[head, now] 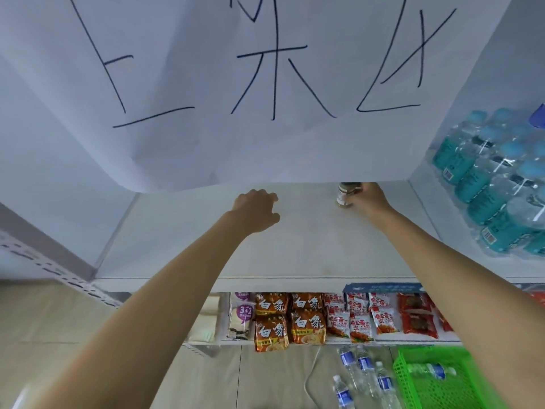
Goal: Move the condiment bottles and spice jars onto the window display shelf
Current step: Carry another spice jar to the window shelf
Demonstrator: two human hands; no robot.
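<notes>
A small glass spice jar (345, 195) with a dark lid and a white label stands upright at the back of the white shelf (182, 243), right of its middle. My right hand (370, 199) grips the jar from its right side, fingers curled round it. My left hand (257, 209) hovers over the shelf's middle, left of the jar, with fingers loosely curled and nothing in it. The jar's top is partly hidden by the hanging paper sign.
A large white paper sign (265, 84) with hand-drawn characters hangs over the shelf's back. Packs of blue-capped water bottles (498, 184) fill the shelf to the right. Noodle and snack packets (306, 320) sit on the lower shelf. A green basket (436, 385) and loose bottles (362, 376) lie on the floor.
</notes>
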